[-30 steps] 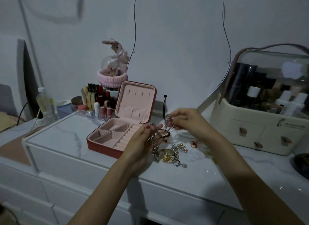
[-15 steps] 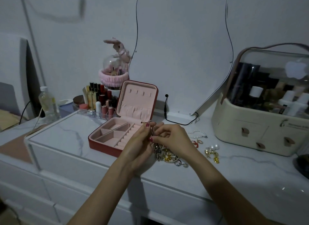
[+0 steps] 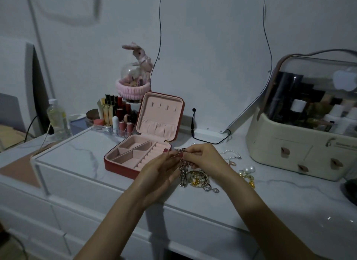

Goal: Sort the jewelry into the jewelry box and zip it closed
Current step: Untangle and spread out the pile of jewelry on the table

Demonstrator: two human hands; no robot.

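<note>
In the centre of the frame, the fingers of the left hand (image 3: 160, 171) and right hand (image 3: 204, 159) pinch a silver metal chain (image 3: 182, 169) hanging above the white marble surface (image 3: 77, 153). Keep it untangled, then lower it slowly into the open red jewelry box with pink lining (image 3: 135, 155), just to the left.

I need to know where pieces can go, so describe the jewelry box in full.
The jewelry box is a small square case, red outside and lined in soft-looking pink. It lies open on the white marble-look top, lid upright at the back. The lid holds a row of small tabs above a gathered pocket. The base has angled compartments and a strip of ring rolls on its right, all empty. The left hand overlaps its near right corner; contact is unclear.
</note>
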